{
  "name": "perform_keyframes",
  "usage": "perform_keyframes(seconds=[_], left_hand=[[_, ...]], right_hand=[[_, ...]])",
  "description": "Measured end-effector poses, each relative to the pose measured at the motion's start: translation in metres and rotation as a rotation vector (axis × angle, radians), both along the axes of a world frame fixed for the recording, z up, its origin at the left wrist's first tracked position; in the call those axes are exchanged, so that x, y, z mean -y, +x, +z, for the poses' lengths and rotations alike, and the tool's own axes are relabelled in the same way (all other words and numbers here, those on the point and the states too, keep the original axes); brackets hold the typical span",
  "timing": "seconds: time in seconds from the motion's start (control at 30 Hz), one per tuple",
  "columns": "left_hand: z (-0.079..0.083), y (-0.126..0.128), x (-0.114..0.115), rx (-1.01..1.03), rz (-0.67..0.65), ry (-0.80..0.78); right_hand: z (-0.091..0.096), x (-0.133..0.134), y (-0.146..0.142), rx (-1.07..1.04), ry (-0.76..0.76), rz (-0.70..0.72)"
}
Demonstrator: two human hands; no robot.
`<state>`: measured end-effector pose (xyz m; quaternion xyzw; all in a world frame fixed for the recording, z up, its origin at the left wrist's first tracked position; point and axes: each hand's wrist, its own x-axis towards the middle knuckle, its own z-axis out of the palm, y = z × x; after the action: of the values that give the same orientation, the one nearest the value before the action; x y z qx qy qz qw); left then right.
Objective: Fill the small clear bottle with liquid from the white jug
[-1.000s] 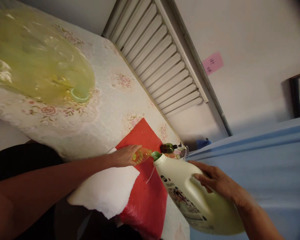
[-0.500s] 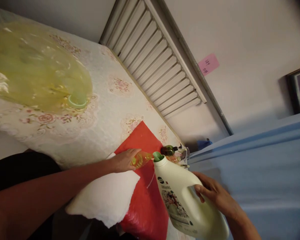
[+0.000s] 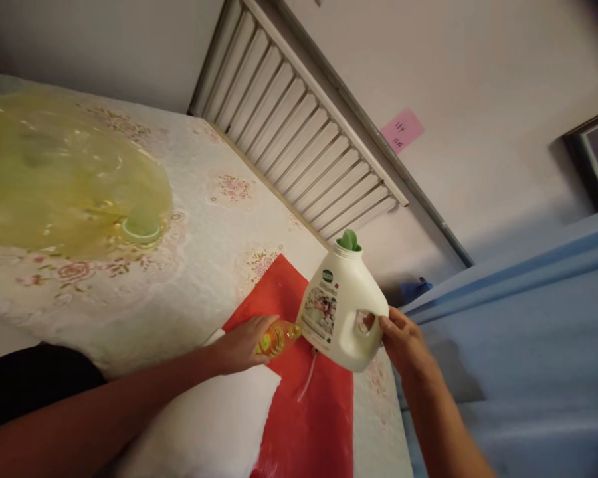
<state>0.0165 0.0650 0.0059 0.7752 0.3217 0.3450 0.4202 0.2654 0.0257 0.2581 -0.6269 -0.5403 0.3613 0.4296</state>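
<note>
My left hand [image 3: 242, 343] is wrapped round a small clear bottle of yellow liquid [image 3: 275, 336], held over a red plastic bag [image 3: 309, 411]. My right hand [image 3: 403, 342] grips the handle of a large cream jug [image 3: 341, 307] with a green spout. The jug stands nearly upright just right of the small bottle, its base close to the red bag. Whether it rests on the surface is unclear.
A floral cloth covers the table [image 3: 199, 245]. A big yellow-green plastic cover [image 3: 64, 176] lies at the far left. White padding [image 3: 204, 425] sits under my left forearm. A slatted shutter [image 3: 303, 139] runs behind, and blue fabric [image 3: 528, 345] fills the right.
The jug was tipped with its spout at the small bottle's mouth; it has swung back upright. My right hand shifted from the jug's side to its handle. The left hand stayed put.
</note>
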Motion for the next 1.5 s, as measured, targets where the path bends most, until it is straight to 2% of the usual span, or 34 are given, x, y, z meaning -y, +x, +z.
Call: perform_keyframes(seconds=[0.13,0.2,0.3,0.4,0.5,0.67,0.83,1.0,1.23,1.4,1.5], left_hand=[[-0.003,0.001,-0.001,0.020,0.000,0.019],[-0.004,0.002,-0.001,0.024,-0.005,0.022],[-0.005,0.001,-0.001,0.030,-0.005,0.011],[-0.004,0.000,0.000,0.058,-0.007,-0.006],[-0.002,0.000,0.001,0.076,0.000,-0.004],[0.005,0.003,0.001,0.067,0.040,0.046],[0.016,0.002,0.000,0.075,0.106,0.105],[0.034,-0.003,0.008,0.143,0.121,0.141],[0.051,-0.004,0.053,0.241,0.010,0.158],[0.048,0.007,0.088,0.227,-0.090,0.132],[0.044,0.012,0.101,0.197,-0.119,0.094]], right_hand=[[-0.033,-0.038,-0.010,-0.163,0.135,-0.109],[-0.053,-0.056,-0.014,-0.186,0.171,-0.219],[-0.085,-0.079,-0.020,-0.197,0.207,-0.302],[-0.112,-0.092,-0.024,-0.214,0.258,-0.385],[-0.128,-0.095,-0.026,-0.232,0.301,-0.426],[-0.136,-0.089,-0.026,-0.264,0.338,-0.432],[-0.132,-0.074,-0.026,-0.273,0.314,-0.371],[-0.128,-0.057,-0.030,-0.268,0.273,-0.299],[-0.131,-0.033,-0.042,-0.285,0.246,-0.240],[-0.141,-0.013,-0.053,-0.304,0.218,-0.190],[-0.149,-0.003,-0.061,-0.218,0.212,-0.187]])
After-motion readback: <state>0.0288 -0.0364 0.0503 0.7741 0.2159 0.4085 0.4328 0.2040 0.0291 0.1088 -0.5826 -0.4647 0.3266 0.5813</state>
